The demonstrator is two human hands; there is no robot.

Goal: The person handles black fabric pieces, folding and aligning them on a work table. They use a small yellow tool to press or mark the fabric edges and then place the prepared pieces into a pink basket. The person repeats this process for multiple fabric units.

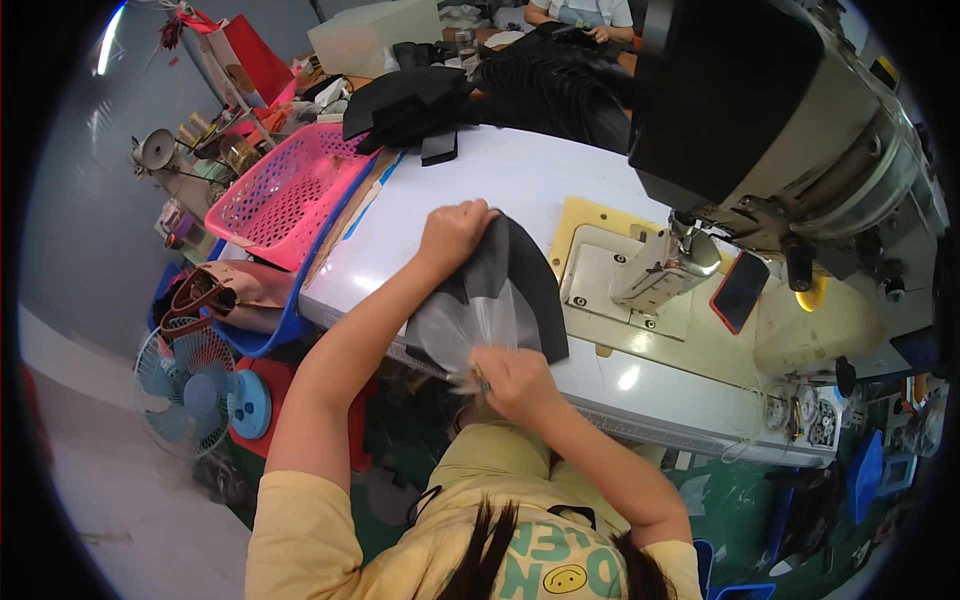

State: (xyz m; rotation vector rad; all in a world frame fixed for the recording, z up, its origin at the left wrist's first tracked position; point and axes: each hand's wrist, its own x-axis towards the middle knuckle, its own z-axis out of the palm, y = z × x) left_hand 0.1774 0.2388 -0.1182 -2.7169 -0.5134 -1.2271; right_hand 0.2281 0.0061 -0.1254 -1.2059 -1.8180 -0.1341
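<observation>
left of the sewing machine point(790, 130), at the near edge of the counter point(500, 172), the left hand point(455, 235) grasps the far end of a curved black panel point(537, 290) while the right hand point(515, 385) clenches bunched clear film point(462, 325), seemingly tugging it, which probably calls next for steady tension.

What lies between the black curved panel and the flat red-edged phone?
In the head view, a silver metal machine post and its flat silver plate lie between them.
</observation>
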